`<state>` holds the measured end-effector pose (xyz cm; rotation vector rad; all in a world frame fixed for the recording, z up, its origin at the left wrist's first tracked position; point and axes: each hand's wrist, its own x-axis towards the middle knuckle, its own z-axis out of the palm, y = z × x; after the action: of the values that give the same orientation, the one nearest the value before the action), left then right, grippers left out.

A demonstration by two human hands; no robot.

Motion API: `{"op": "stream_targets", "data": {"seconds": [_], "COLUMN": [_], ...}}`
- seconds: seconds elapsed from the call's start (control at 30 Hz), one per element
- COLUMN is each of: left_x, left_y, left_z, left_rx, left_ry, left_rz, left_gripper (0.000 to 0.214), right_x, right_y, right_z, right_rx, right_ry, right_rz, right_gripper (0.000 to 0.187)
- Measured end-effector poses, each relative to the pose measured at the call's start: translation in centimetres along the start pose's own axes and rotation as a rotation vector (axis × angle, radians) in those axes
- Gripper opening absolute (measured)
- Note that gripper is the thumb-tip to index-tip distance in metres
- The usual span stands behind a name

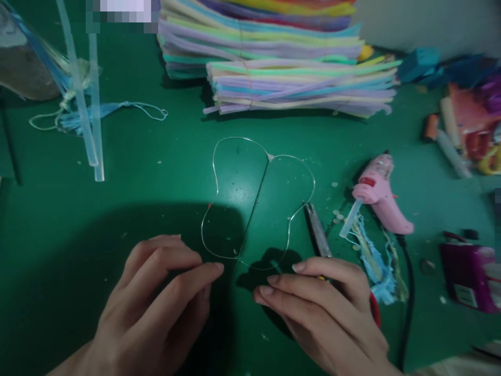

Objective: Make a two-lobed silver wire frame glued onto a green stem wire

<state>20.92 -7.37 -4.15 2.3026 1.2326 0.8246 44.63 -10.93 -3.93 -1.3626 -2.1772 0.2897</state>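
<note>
A thin wire frame (291,156) bent into a butterfly-like outline lies flat on the green table (136,209), with a straight wire down its middle. My left hand (156,303) rests below the frame's lower left lobe, fingers together and stretched toward the wire's bottom end, holding nothing that I can see. My right hand (324,308) lies below the lower right lobe, fingers extended flat and pointing left, close to the frame's bottom tip. Scissors (318,235) with a red handle lie partly under my right hand.
A pink glue gun (378,196) with a black cord lies right of the frame, by blue tassel scraps (376,266). Stacked pastel pipe cleaners (301,86) fill the back. Clear glue sticks (88,104) and blue tassels lie at left; assorted craft items at right.
</note>
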Motion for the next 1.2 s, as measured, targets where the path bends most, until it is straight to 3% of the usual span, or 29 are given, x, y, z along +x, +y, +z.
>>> {"op": "stream_targets", "data": {"seconds": [0.27, 0.5, 0.73, 1.0, 1.2], "left_x": [0.2, 0.2, 0.3, 0.3, 0.0], "left_y": [-0.1, -0.3, -0.3, -0.4, 0.0], "left_z": [-0.1, -0.1, 0.0, 0.1, 0.4], "left_rx": [-0.03, -0.046, -0.042, -0.053, -0.067], "left_ry": [0.003, -0.003, -0.008, -0.003, -0.018], "left_rz": [-0.035, -0.034, -0.022, -0.041, -0.021], "left_gripper": [0.03, 0.029, 0.028, 0.026, 0.029], "right_x": [0.8, 1.9, 2.2, 2.8, 2.8], "right_y": [0.2, -0.2, 0.0, -0.2, -1.9], "right_z": [0.2, 0.4, 0.5, 0.9, -0.3], "right_rx": [0.002, 0.085, 0.032, 0.151, 0.186], "right_ry": [0.032, 0.119, 0.024, 0.063, -0.007], "right_rz": [-0.018, 0.006, -0.045, 0.052, 0.096], "right_gripper": [0.035, 0.016, 0.024, 0.017, 0.012]}}
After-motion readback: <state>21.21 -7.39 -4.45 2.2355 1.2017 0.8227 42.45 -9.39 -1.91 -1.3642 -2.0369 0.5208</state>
